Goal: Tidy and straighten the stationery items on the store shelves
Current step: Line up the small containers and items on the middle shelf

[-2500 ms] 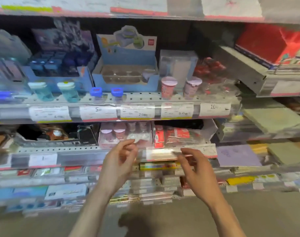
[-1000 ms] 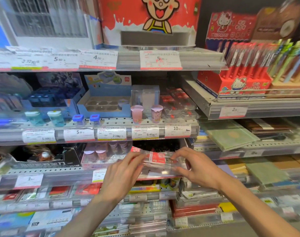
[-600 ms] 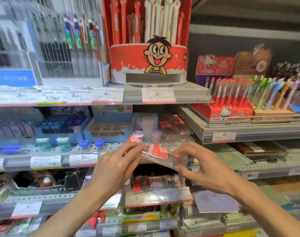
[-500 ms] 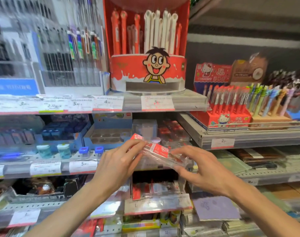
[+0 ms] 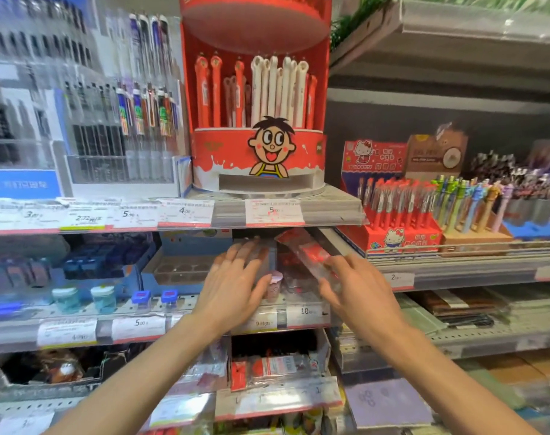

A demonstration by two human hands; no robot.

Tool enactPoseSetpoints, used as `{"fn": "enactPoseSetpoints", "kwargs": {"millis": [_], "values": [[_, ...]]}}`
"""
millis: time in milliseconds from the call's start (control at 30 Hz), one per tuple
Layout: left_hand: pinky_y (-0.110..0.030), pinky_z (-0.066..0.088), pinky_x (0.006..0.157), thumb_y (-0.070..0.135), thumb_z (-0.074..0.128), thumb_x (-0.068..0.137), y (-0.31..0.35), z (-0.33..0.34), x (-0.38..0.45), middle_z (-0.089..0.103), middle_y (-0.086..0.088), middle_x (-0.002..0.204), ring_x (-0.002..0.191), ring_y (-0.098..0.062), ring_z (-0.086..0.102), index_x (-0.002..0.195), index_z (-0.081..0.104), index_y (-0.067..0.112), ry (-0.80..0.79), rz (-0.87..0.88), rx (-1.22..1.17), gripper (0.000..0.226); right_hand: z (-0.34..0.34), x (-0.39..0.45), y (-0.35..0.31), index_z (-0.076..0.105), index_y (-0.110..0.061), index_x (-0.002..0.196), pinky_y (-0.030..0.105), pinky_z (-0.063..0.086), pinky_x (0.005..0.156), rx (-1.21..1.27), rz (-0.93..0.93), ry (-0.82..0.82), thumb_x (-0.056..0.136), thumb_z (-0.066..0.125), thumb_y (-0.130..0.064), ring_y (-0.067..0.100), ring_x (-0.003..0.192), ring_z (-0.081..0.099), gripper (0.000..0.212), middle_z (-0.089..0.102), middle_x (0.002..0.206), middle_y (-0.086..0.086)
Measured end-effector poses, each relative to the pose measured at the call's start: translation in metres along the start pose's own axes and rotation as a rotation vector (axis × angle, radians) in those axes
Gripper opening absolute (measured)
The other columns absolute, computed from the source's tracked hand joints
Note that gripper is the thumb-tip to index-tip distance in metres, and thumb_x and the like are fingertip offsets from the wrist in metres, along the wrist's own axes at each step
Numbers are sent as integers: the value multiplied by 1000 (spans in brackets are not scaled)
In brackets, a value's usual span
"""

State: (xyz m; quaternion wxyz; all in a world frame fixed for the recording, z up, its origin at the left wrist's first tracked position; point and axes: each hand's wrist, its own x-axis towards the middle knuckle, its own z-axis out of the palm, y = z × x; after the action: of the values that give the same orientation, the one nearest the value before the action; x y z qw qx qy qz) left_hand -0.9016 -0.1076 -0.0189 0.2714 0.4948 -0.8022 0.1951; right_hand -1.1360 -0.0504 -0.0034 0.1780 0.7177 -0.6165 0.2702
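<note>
Head view: the right hand (image 5: 358, 290) pinches a clear, red-labelled plastic packet (image 5: 308, 255) tilted at the middle shelf's (image 5: 305, 315) mouth; the left hand (image 5: 233, 284), fingers straight, rests against a clear box (image 5: 267, 255). Best to level the packet, then slide it in squarely.

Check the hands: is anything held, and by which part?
Right hand grips the clear red-labelled packet by its near, lower end. Left hand holds nothing; its straight fingers reach toward the clear box.
</note>
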Motion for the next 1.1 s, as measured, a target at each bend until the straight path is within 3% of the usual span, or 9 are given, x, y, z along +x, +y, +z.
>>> {"fn": "enactPoseSetpoints", "kwargs": {"millis": [133,267,467,667,733,800,933,1100], "values": [[-43,30,113,65,10,93,3,6,10,37,-1,157,144,-25,29,150,37,25,-163,-78,-4,75,17,28,-11,66,-8,112,41,52,77,-105,38,1,89,60,-33,35,89,63,35,67,97,16],[-44,26,116,63,24,99,2,12,8,35,1,157,146,-23,24,152,34,25,-189,-88,-28,65,31,43,-15,64,-5,120,41,51,85,-244,63,-98,94,53,-35,35,106,59,41,67,115,19],[-44,24,117,61,26,99,1,12,7,32,1,159,148,-23,21,151,36,25,-195,-93,-46,64,32,47,-16,64,-10,124,40,43,98,-294,-58,-108,93,52,-31,33,124,52,39,59,134,16],[-43,24,117,61,27,99,1,10,6,32,1,159,148,-23,20,150,39,25,-186,-89,-70,63,33,51,-12,72,-14,103,34,50,80,-314,-72,-173,84,61,-14,29,98,65,21,73,105,9],[-43,23,118,60,27,100,0,11,6,31,1,159,148,-24,19,150,39,25,-184,-91,-79,62,34,53,-13,74,-13,91,33,51,72,-338,-45,-200,76,71,-13,29,86,66,15,74,89,9],[-43,24,118,61,28,100,1,11,6,32,1,159,148,-23,20,149,40,25,-172,-89,-84,62,37,53,-11,75,-12,86,34,52,71,-316,-36,-155,75,73,-17,30,86,66,12,75,85,10],[-43,24,117,62,26,99,0,13,5,33,1,158,148,-23,22,148,42,24,-141,-77,-116,64,40,50,-7,68,-13,116,36,47,91,-241,-79,-97,90,55,-23,32,115,58,31,70,117,12],[-42,30,114,56,32,97,-5,10,-5,40,-3,154,143,-23,33,140,51,22,-16,-64,-234,59,34,28,-3,62,-14,126,41,47,96,-9,-70,21,92,53,-30,28,110,57,39,66,122,7]]}}
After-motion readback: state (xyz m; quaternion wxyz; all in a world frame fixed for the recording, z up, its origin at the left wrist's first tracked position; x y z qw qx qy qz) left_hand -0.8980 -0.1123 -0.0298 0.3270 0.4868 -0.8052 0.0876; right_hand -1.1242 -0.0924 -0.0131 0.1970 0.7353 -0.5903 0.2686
